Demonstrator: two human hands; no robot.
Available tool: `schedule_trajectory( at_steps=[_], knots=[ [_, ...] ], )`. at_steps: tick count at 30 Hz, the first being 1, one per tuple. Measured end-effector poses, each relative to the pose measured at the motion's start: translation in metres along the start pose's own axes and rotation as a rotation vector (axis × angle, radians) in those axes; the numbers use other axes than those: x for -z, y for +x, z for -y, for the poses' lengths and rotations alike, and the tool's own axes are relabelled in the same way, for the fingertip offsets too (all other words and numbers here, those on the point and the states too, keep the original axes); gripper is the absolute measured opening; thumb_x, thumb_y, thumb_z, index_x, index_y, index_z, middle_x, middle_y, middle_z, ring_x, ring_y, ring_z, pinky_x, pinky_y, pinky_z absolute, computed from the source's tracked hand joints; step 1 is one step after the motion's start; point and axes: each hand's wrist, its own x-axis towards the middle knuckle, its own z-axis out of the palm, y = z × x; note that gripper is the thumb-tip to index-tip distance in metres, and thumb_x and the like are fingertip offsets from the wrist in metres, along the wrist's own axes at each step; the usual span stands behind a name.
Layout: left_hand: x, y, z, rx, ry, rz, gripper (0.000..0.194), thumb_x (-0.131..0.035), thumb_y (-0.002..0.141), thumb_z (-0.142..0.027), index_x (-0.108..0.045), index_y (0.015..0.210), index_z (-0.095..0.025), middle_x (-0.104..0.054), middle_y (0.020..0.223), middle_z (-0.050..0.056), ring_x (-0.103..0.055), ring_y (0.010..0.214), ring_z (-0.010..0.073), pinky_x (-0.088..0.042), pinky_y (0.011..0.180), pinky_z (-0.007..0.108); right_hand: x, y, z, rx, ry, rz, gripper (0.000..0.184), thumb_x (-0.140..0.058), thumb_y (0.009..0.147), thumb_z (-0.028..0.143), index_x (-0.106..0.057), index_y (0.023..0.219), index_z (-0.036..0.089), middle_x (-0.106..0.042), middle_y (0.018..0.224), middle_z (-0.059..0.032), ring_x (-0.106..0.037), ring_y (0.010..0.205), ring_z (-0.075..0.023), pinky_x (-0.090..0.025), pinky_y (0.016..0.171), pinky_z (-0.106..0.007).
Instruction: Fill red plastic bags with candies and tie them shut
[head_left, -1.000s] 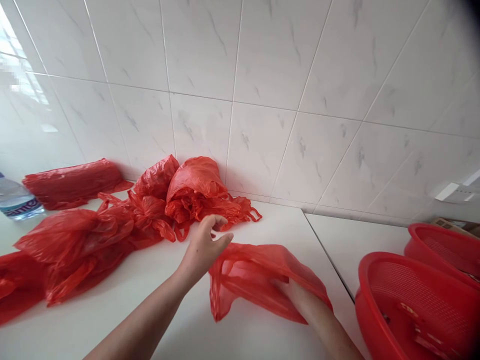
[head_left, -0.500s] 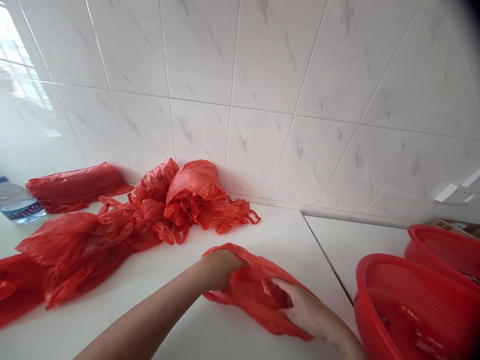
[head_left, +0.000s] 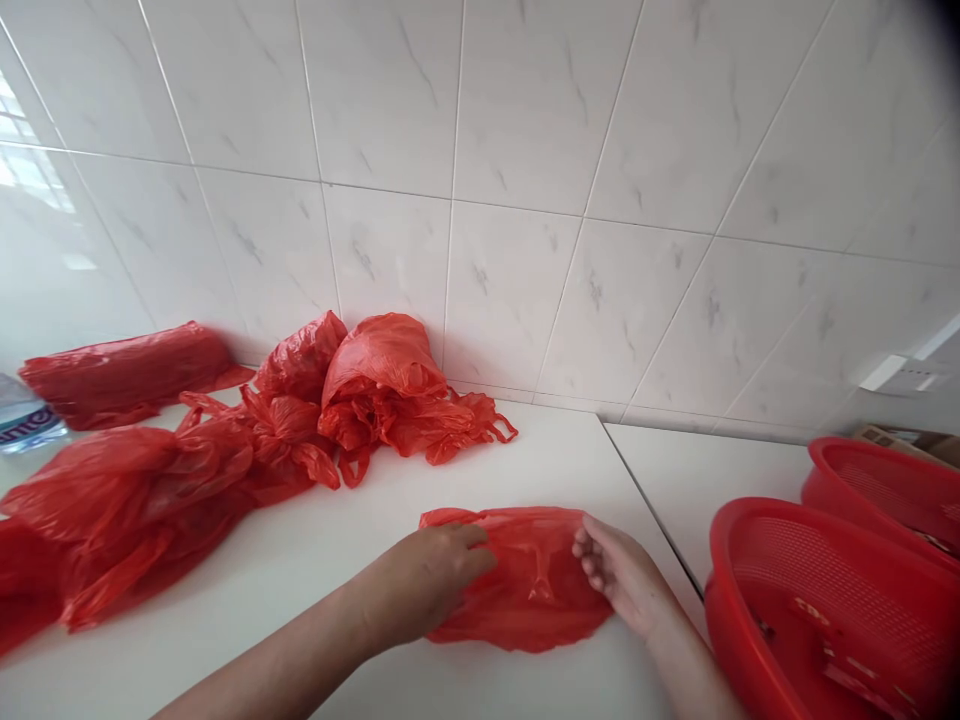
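Observation:
A red plastic bag [head_left: 529, 585] lies spread on the white tabletop in front of me, its thin film wrinkled. My left hand [head_left: 427, 580] is over the bag's left side, its fingers bent and slightly apart, pointing right. At the opposite end, my right hand [head_left: 619, 575] is beside the bag's edge with loosely curled fingers and its palm turned inward. I see no film pinched in either hand. The bag's left edge is partly hidden by my left hand.
Filled red bags [head_left: 386, 360] and more crumpled ones [head_left: 157, 480] line the left and back. A stack of folded red bags [head_left: 135, 370] is by the tiled wall, near a water bottle [head_left: 30, 415]. Two red baskets [head_left: 724, 590] stand right, past a table seam [head_left: 652, 505].
Both hands have come out of the bag's folds and moved apart to its two sides. The bag now lies flatter. My view has shifted slightly right.

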Motion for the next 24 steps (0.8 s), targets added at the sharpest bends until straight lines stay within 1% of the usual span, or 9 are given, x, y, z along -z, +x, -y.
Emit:
schedule_trajectory(
  at_steps=[2, 3, 5, 7, 10, 14, 18, 20, 24],
  knots=[
    [0.002, 0.002, -0.006, -0.028, 0.025, -0.059, 0.024, -0.054, 0.077, -0.006, -0.062, 0.094, -0.021, -0.063, 0.098, 0.007, -0.060, 0.084, 0.0204, -0.047, 0.073, 0.030, -0.007, -0.009, 0.004, 0.117, -0.212, -0.035, 0.039, -0.056, 0.082, 0.054, -0.053, 0.067, 0.018, -0.054, 0.062, 0.0005, -0.047, 0.049, -0.0090, -0.034, 0.041, -0.020],
    [0.003, 0.004, -0.008, -0.043, 0.042, -0.086, 0.021, -0.053, 0.079, -0.007, -0.062, 0.093, -0.021, -0.064, 0.097, 0.007, -0.060, 0.084, 0.0203, -0.048, 0.075, 0.031, -0.012, -0.014, 0.006, 0.207, -0.321, -0.039, 0.037, -0.054, 0.084, 0.052, -0.053, 0.067, 0.019, -0.054, 0.063, 0.0010, -0.048, 0.052, -0.0098, -0.036, 0.045, -0.021],
    [0.001, 0.007, -0.010, -0.058, 0.083, -0.128, 0.017, -0.054, 0.081, -0.010, -0.063, 0.091, -0.021, -0.064, 0.098, 0.007, -0.060, 0.092, 0.0223, -0.046, 0.086, 0.039, -0.024, -0.022, 0.008, 0.394, -0.541, 0.007, 0.023, -0.057, 0.084, 0.042, -0.059, 0.077, 0.021, -0.058, 0.074, 0.0001, -0.054, 0.066, -0.0132, -0.045, 0.059, -0.024],
    [-0.006, 0.009, -0.006, -0.019, 0.124, -0.173, 0.012, -0.061, 0.081, -0.019, -0.063, 0.092, -0.021, -0.063, 0.111, 0.009, -0.054, 0.110, 0.0300, -0.036, 0.099, 0.055, -0.034, -0.027, 0.005, 0.514, -0.773, 0.106, 0.013, -0.064, 0.078, 0.030, -0.065, 0.089, 0.023, -0.061, 0.089, -0.0024, -0.058, 0.084, -0.0186, -0.049, 0.075, -0.030],
    [-0.021, 0.009, 0.008, 0.126, 0.130, -0.266, 0.025, -0.069, 0.077, -0.030, -0.064, 0.101, -0.023, -0.052, 0.133, 0.013, -0.037, 0.129, 0.0401, -0.022, 0.103, 0.069, -0.042, -0.029, -0.003, 0.582, -1.055, 0.209, 0.025, -0.069, 0.070, 0.017, -0.069, 0.094, 0.025, -0.062, 0.100, -0.0047, -0.057, 0.098, -0.0240, -0.049, 0.085, -0.037],
    [-0.032, 0.003, 0.025, 0.326, -0.063, -0.502, 0.029, -0.059, 0.086, -0.031, -0.058, 0.114, -0.025, -0.045, 0.138, 0.013, -0.040, 0.128, 0.0338, -0.037, 0.100, 0.055, -0.038, -0.027, -0.008, 0.773, -1.085, 0.139, 0.035, -0.064, 0.081, 0.025, -0.062, 0.117, 0.025, -0.060, 0.111, -0.0068, -0.056, 0.105, -0.0232, -0.051, 0.089, -0.037],
    [-0.031, -0.007, 0.035, 0.518, -0.421, -0.770, 0.039, -0.052, 0.089, -0.041, -0.045, 0.123, -0.026, -0.049, 0.126, 0.010, -0.050, 0.115, 0.0250, -0.047, 0.090, 0.041, -0.035, -0.032, 0.001, 1.051, -1.029, 0.017, 0.024, -0.052, 0.090, 0.020, -0.060, 0.112, 0.020, -0.062, 0.099, -0.0075, -0.060, 0.092, -0.0186, -0.054, 0.076, -0.032],
    [-0.030, -0.011, 0.041, 0.582, -0.544, -0.755, 0.043, -0.052, 0.087, -0.045, -0.042, 0.124, -0.026, -0.052, 0.116, 0.008, -0.055, 0.102, 0.0225, -0.050, 0.080, 0.035, -0.039, -0.041, 0.012, 1.139, -1.012, 0.006, 0.021, -0.051, 0.090, 0.015, -0.061, 0.107, 0.020, -0.062, 0.093, -0.0065, -0.060, 0.085, -0.0167, -0.053, 0.070, -0.029],
    [-0.038, -0.010, 0.050, 0.587, -0.738, -0.455, 0.051, -0.057, 0.083, -0.043, -0.040, 0.129, -0.027, -0.055, 0.083, -0.001, -0.057, 0.073, 0.0173, -0.048, 0.067, 0.030, -0.041, -0.082, 0.042, 1.210, -1.000, -0.088, 0.024, -0.051, 0.088, 0.012, -0.059, 0.109, 0.021, -0.062, 0.098, -0.0072, -0.061, 0.089, -0.0164, -0.054, 0.075, -0.028]
  ],
)
